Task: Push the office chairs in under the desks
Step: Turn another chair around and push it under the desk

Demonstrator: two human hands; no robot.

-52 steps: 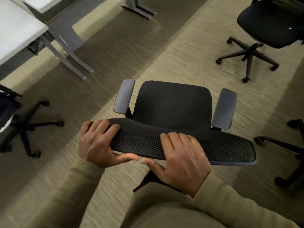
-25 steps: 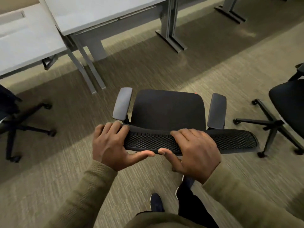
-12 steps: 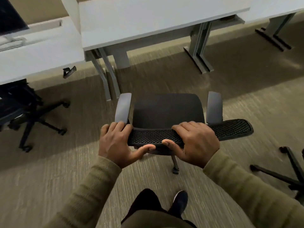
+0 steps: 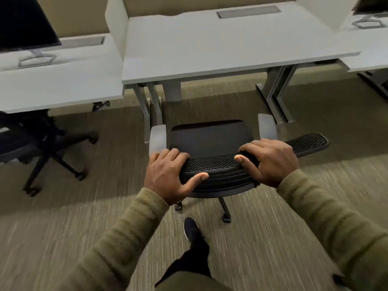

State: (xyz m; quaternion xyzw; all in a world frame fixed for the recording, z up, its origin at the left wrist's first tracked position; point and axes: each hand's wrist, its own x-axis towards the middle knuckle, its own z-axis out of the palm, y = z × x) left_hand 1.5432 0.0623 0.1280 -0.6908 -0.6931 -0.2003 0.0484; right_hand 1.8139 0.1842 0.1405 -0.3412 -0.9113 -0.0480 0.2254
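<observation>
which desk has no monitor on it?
The middle desk, straight ahead of the held chair: its top is bare. The left desk carries a monitor; the right desk shows a monitor stand.

Left-edge office chair (image 4: 31,139): seat and back tucked under the left desk (image 4: 58,85) and cut by the frame edge; only base and casters visible. Monitor (image 4: 23,24), upper left: cropped top and left. Held chair (image 4: 212,141): most of its base hidden beneath the seat. Carpet (image 4: 63,238) motion-blurred. Both forearms cut off at the bottom edge.
</observation>
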